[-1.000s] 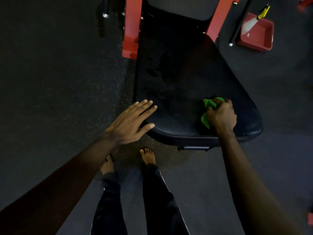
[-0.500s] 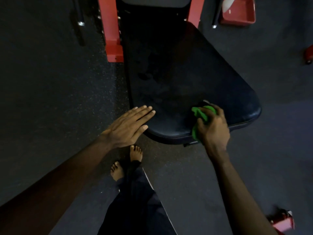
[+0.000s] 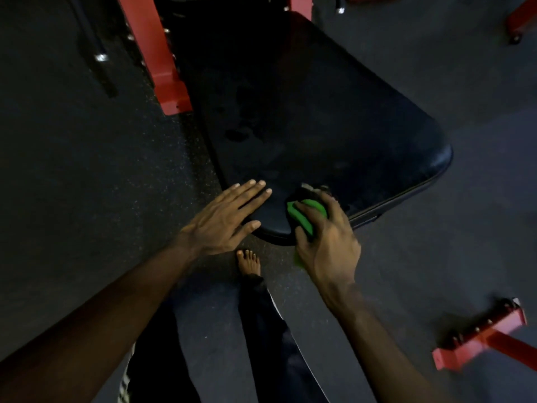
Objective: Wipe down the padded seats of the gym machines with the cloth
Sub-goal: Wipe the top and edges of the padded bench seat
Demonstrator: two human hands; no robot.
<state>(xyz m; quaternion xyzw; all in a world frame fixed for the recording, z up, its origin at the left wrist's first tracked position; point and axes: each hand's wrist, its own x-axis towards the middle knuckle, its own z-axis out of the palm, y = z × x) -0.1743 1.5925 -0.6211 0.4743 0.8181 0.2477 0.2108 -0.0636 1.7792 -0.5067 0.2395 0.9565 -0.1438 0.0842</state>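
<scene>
right hand (image 3: 325, 245) grips bunched green cloth (image 3: 305, 213), fingers (image 3: 331, 202) curled round it, pressing it on near corner of black padded seat (image 3: 319, 112). left hand (image 3: 223, 225) lies flat, fingers straight, tips resting on seat's near-left edge, just beside cloth. red machine frame (image 3: 154, 53) at seat's far left. bare foot (image 3: 248, 261) on speckled floor (image 3: 72, 170) below seat corner.

Both hands (image 3: 226, 225) (image 3: 325, 242) rest on the seat's (image 3: 319, 112) near corner, cloth (image 3: 305, 213) rightward.
</scene>
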